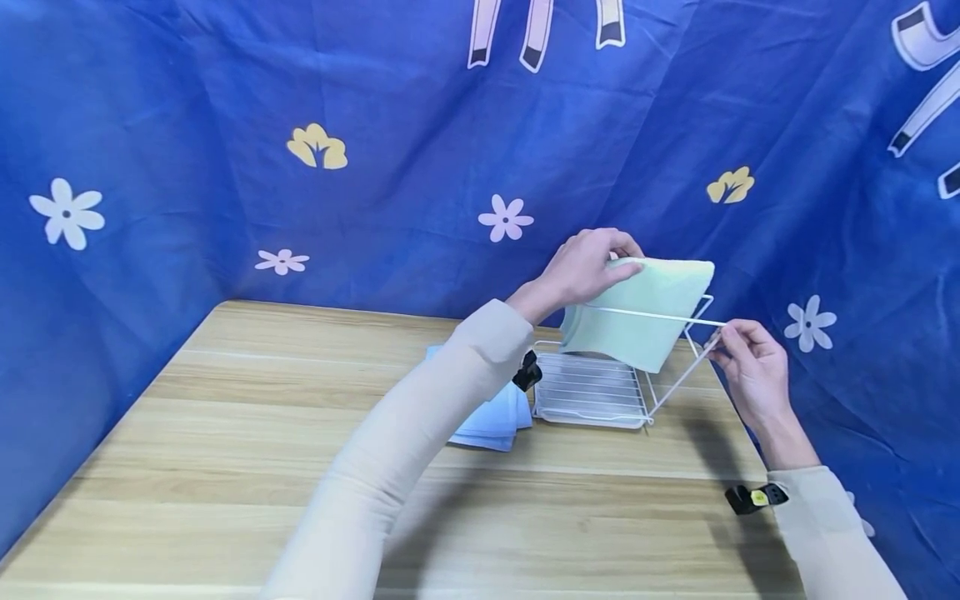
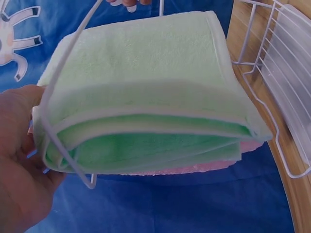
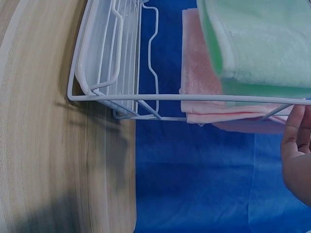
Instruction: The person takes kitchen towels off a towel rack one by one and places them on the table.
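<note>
Pinching the green towel (image 1: 630, 337) behind the rack's (image 1: 684, 379) upper bar (image 1: 660, 316): the left hand (image 1: 588, 265)! Right hand (image 1: 753, 367) grips that bar's end; should it slip, the rack could tip, shaking the pink towel (image 3: 199, 58) loose!

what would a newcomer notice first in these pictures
Most likely the green towel, pinched by the left grip at the upper part of the white rack, whose near-right corner the right grip holds. A pink towel shows past its edge in the right wrist view. Next, perhaps, the vivid blue curtain with pale flowers, hanging behind the table.
</note>
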Action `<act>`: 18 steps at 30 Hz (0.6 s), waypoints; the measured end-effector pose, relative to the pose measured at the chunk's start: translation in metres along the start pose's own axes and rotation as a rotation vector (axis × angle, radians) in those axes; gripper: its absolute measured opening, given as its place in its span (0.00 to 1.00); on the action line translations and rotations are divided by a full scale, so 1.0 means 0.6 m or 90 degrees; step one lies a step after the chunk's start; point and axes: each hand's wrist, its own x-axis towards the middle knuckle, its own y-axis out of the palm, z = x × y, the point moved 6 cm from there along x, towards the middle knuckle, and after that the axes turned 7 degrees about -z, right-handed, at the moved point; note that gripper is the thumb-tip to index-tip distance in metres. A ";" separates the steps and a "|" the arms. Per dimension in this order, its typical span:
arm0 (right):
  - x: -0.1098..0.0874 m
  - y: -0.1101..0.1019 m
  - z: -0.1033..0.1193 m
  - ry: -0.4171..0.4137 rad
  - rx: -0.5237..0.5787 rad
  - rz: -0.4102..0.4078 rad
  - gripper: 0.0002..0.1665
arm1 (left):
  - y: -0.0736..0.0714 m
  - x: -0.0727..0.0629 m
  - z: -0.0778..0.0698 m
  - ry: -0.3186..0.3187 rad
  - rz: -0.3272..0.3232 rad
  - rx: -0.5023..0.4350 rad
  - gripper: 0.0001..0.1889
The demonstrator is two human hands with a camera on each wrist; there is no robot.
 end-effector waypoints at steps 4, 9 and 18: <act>0.001 0.000 0.001 -0.002 0.004 0.002 0.10 | -0.010 -0.002 -0.005 0.014 -0.014 -0.019 0.12; 0.001 0.001 0.001 -0.001 -0.007 0.002 0.08 | -0.021 -0.002 -0.008 0.008 -0.013 -0.032 0.12; 0.000 0.001 0.002 0.002 -0.003 -0.001 0.09 | -0.043 -0.006 -0.014 0.024 -0.046 -0.089 0.11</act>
